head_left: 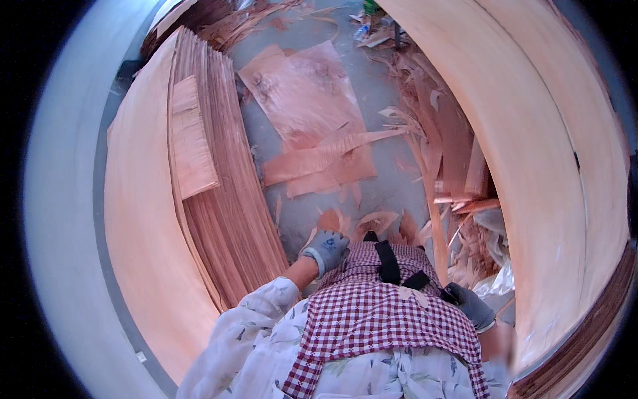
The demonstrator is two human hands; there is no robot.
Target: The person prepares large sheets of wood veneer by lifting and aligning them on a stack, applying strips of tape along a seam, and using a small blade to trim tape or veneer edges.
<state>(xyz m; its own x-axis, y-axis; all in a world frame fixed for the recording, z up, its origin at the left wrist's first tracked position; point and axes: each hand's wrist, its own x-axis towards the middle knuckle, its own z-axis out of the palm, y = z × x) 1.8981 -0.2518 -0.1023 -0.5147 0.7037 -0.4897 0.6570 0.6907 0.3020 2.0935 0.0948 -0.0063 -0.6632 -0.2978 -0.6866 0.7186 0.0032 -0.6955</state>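
My left hand (327,251) wears a grey glove with a blue mark on its back. Its fingers curl downward beside the left edge of the red-and-white checked apron (372,319) on my body; what lies under them is hidden. On the other side, my right hand (472,307), also gloved in grey, hangs by the apron's right edge, its fingers mostly out of sight. Black straps (387,261) cross the apron's front. Ahead on the floor lie thin reddish wood veneer sheets (306,93), with a torn veneer strip (325,156) across their near end.
A tall stack of veneer sheets (229,166) stands at my left, a loose piece (191,139) on its side. Large pale sheets (531,133) curve along my right. Broken veneer scraps (432,120) and clear plastic (498,279) lie at the right; more scraps (246,23) lie far ahead.
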